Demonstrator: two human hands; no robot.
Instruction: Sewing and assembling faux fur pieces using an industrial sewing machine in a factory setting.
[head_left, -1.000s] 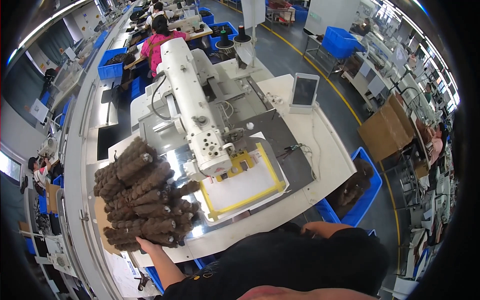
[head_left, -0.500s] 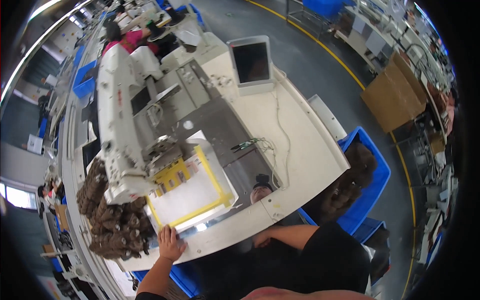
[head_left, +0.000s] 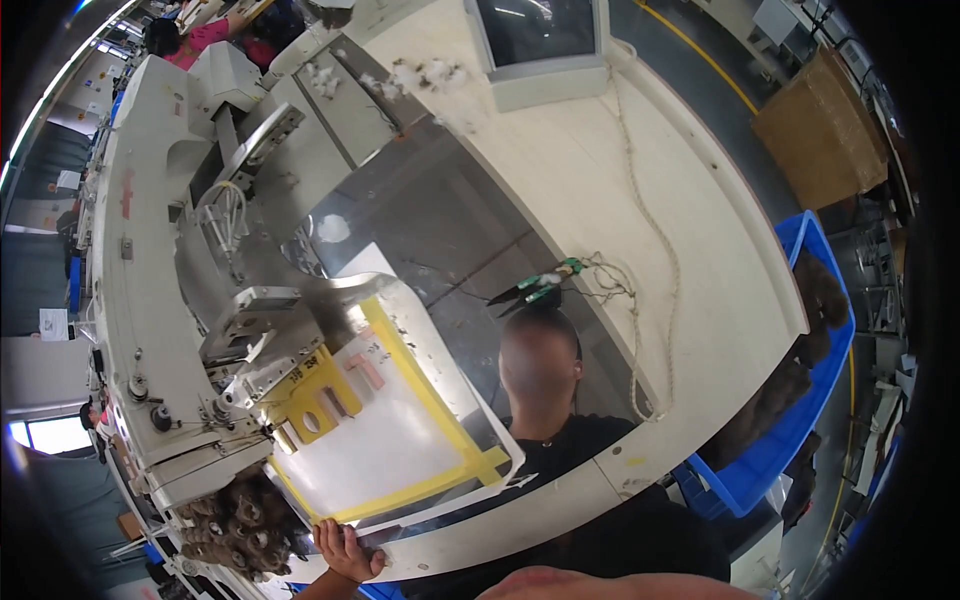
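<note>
My left hand [head_left: 345, 552] rests at the near table edge, fingers laid out toward the lower border of a yellow-taped template [head_left: 395, 455], holding nothing. This template has a white middle and lies under the head of a pale industrial sewing machine [head_left: 125, 250]. A yellow plate with cut-out slots [head_left: 318, 405] sits beneath the machine's clamp [head_left: 265, 320]. My right hand is out of sight; only a dark sleeve [head_left: 640, 540] shows below the table edge. Green-handled thread snips [head_left: 540, 285], tied to a string, lie on the polished metal bed [head_left: 460, 240].
Brown fluffy pieces [head_left: 235, 525] are heaped left of my left hand. A blue bin [head_left: 815, 350] with more brown pieces stands beyond the table's right edge. A screen [head_left: 540, 35] stands at the back, with white fluff [head_left: 425, 78] beside it. A cardboard box [head_left: 825, 130] is farther right.
My view has come closer to the machine and table. The left hand stays at the near edge. My right hand, earlier visible below the table edge, has gone out of sight.
</note>
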